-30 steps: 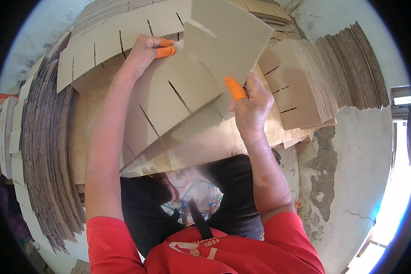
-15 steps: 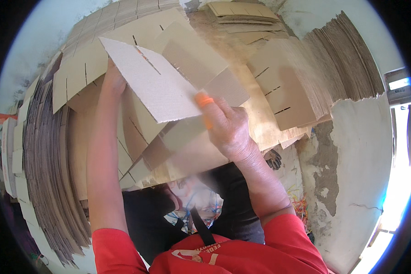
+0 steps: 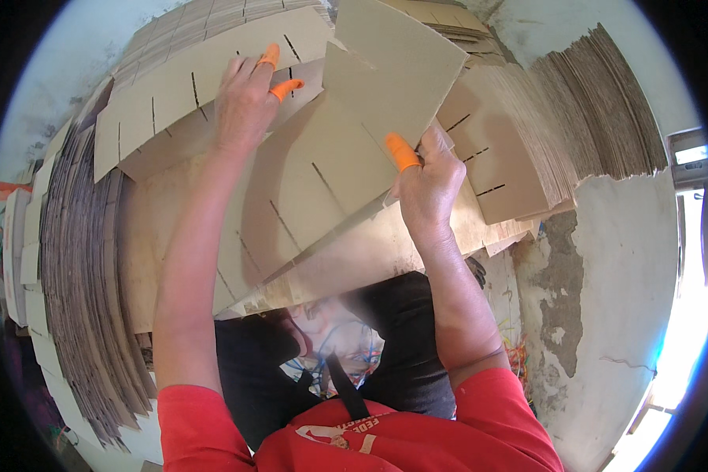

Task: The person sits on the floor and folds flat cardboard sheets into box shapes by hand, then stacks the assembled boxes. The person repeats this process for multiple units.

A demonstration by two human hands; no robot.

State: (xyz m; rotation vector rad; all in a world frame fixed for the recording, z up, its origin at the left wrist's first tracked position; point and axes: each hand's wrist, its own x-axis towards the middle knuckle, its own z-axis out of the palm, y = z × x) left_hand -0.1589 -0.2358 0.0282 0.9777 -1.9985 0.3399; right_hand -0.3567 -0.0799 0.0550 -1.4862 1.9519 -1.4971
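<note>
My right hand (image 3: 431, 179), an orange finger cot on its thumb, grips a plain cardboard piece (image 3: 393, 67) by its lower right corner. Below that piece slants a slotted cardboard sheet (image 3: 291, 204) with several dark slits; whether the two are joined, I cannot tell. Up to the left, my left hand (image 3: 244, 102) lies over the front slotted sheet of a cardboard stack (image 3: 173, 98). Orange cots cover its thumb and one finger, which are spread apart over the sheet's slits. Its other fingers are partly hidden.
A tall stack of cardboard (image 3: 79, 291) stands at the left. Slotted sheets (image 3: 495, 149) lean at the right beside more stacked cardboard (image 3: 598, 102) near a peeling wall (image 3: 621, 267). Between them is a wooden tabletop (image 3: 354, 267). Coloured strings lie below my legs.
My left hand has left the underside of the cardboard piece and moved up onto the left stack. My right hand has shifted right and up, with the piece swinging up and away.
</note>
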